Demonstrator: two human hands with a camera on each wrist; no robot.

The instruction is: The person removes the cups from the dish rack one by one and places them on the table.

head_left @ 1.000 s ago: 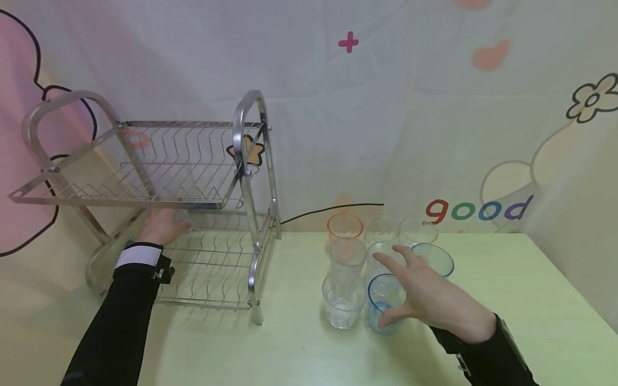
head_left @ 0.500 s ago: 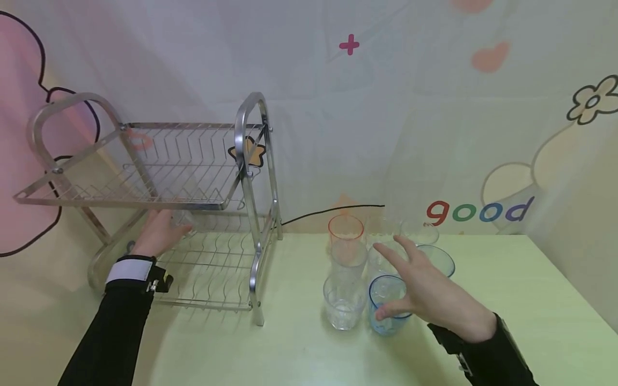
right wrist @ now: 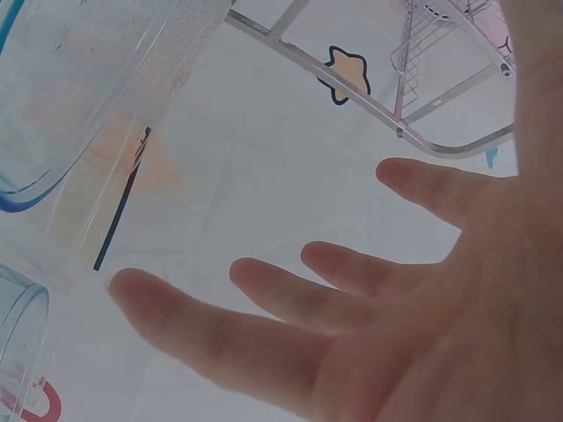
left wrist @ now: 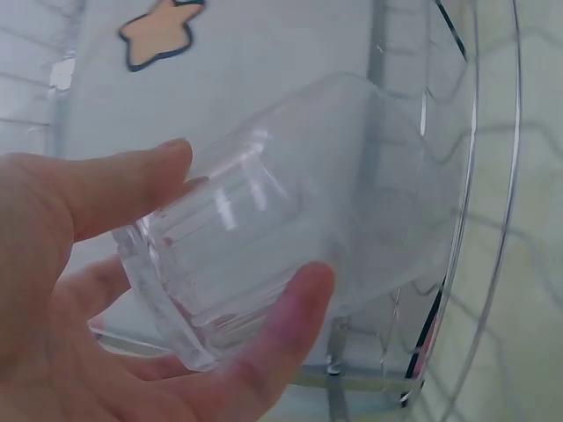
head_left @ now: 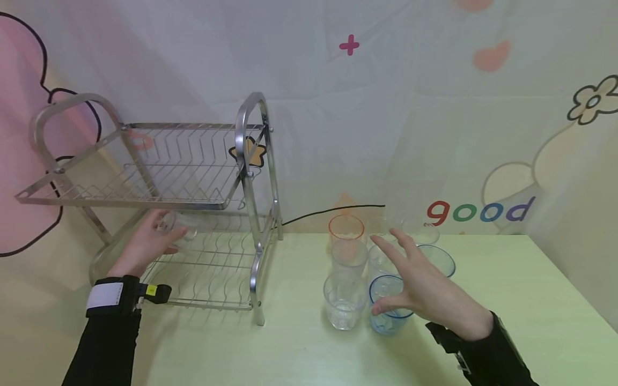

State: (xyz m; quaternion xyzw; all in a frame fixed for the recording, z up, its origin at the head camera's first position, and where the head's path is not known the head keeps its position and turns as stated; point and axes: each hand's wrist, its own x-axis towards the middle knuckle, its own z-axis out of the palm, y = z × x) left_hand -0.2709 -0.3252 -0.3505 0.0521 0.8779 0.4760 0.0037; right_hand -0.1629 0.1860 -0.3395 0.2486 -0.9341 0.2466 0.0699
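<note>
Between the two tiers of the metal dish rack (head_left: pixel 252 257), my left hand (head_left: pixel 140 246) holds a clear drinking glass (left wrist: pixel 264 202). Thumb and fingers grip it near its thick base; it lies tilted, mouth pointing away from the palm toward the wires. Whether the glass touches the lower tier, I cannot tell. On the right, my right hand (head_left: pixel 429 292) hovers with spread fingers over a blue-rimmed glass (head_left: pixel 385 324), holding nothing. In the right wrist view its fingers (right wrist: pixel 220 343) are extended, apart from the glasses at the left edge.
Several glasses stand grouped on the pale green table (head_left: pixel 289 348), among them an orange-rimmed glass (head_left: pixel 346 229), a clear tumbler (head_left: pixel 344 308) and another blue-rimmed glass (head_left: pixel 443 260). The rack's upper tier (head_left: pixel 120 203) overhangs my left hand. A printed cloth (head_left: pixel 328 134) hangs behind.
My left hand has drawn left and toward me, its wrist turning, and more of the glass now shows under the upper tier. The right hand has shifted very slightly left.
</note>
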